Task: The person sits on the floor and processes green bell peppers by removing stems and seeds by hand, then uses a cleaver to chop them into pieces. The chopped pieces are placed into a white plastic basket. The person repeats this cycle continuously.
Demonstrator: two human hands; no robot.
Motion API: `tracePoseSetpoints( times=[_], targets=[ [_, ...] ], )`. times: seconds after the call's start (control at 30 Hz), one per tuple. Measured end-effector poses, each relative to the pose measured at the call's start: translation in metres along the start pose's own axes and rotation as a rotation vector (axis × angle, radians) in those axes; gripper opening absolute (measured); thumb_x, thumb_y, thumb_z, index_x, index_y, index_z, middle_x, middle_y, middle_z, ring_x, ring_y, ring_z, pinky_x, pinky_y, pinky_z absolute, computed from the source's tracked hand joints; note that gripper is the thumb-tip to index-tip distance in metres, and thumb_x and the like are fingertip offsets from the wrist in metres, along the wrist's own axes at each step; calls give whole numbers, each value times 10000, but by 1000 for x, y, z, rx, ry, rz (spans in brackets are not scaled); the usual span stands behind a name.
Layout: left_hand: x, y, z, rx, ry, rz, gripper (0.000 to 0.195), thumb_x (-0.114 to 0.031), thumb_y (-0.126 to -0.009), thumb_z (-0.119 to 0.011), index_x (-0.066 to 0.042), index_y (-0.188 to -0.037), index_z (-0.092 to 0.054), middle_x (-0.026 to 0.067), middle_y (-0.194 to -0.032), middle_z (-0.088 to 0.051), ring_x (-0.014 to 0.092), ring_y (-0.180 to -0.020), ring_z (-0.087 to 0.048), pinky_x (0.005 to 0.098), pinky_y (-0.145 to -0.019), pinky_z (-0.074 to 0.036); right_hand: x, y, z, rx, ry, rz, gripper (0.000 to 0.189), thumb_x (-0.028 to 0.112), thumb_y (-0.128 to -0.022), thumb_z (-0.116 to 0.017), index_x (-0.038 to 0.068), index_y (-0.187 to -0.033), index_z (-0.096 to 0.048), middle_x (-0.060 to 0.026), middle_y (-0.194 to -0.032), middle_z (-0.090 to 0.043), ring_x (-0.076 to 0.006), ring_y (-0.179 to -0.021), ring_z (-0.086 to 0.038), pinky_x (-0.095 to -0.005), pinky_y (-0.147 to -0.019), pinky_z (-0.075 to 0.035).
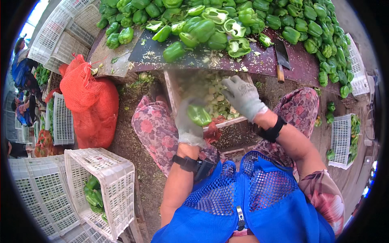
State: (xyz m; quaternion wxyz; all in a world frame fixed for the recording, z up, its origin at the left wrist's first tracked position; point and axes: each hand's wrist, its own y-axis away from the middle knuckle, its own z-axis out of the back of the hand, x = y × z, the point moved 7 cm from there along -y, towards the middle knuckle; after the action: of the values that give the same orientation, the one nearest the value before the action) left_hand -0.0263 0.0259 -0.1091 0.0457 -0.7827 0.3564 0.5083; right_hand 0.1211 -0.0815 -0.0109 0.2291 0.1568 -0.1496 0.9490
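Observation:
In a grey knitted glove, my left hand (186,123) grips a green bell pepper (199,115) that looks cut. My right hand (244,96), gloved the same way, hovers above the right part of a white crate (248,120) between my knees; its fingers are bent and apart, with nothing visible in them. Pale cores and scraps of pepper (221,104) lie in that crate. Halved peppers (238,47) and a whole pepper (174,52) rest near the table edge. To their right lies a cleaver (282,57), its wooden handle past the edge.
Green peppers are heaped on the table (304,60). A red mesh sack (88,103) stands at left, above a tilted white plastic crate (120,182) with several peppers inside. Another crate (339,142) is at right. Seeds litter the floor (149,182). People (24,73) appear at far left.

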Motion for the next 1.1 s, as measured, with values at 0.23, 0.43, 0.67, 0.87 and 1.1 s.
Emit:
tracePoseSetpoints(
  times=[0.23, 0.43, 0.67, 0.87, 1.1],
  targets=[
    [-12, 0, -22, 198, -224, -121, 323, -223, -1028, -490, 31, -1185, -614, 132, -1092, -679, 267, -992, -666, 399, -909, -563, 52, 22, -15, 373, -456, 346, 351, 237, -929, -691, 102, -1243, -613, -156, -1025, -651, -349, -949, -658, -432, -832, -527],
    [-53, 6, -2, -185, -341, -355, 273, -139, -1027, -488, 0, -1226, -613, 115, -1114, -683, 225, -1025, -654, 367, -905, -538, 8, 18, -49, 146, -772, -76, 268, 179, -960, -660, 40, -1189, -676, -104, -1031, -706, -196, -892, -688, -345, -806, -567],
    [-109, 61, -96, 386, -1249, -1124, 455, -25, -884, -583, 16, -1337, -583, 168, -1243, -672, 307, -1124, -653, 382, -981, -523, -8, 15, -93, 221, -377, 116, 441, 174, -1003, -524, 51, -1424, -477, -189, -1089, -708, -300, -1036, -696, -436, -949, -544],
    [-215, 78, 58, -440, -1074, -1198, 343, -98, -1021, -489, 62, -1310, -578, 207, -1233, -664, 303, -1075, -671, 394, -906, -560, -52, -32, -136, 730, -89, -35, 394, 224, -984, -540, 45, -1333, -579, -171, -1153, -693, -265, -1043, -688, -402, -901, -558],
    [-368, 187, 271, -1713, -1752, -499, 500, -343, -1048, -550, -20, -1429, -527, 220, -1439, -530, 331, -1306, -543, 426, -1079, -483, -22, -25, -316, 888, -125, 377, 360, 203, -918, -591, 58, -1242, -647, -194, -1216, -678, -359, -1096, -655, -440, -930, -531]
  ],
)
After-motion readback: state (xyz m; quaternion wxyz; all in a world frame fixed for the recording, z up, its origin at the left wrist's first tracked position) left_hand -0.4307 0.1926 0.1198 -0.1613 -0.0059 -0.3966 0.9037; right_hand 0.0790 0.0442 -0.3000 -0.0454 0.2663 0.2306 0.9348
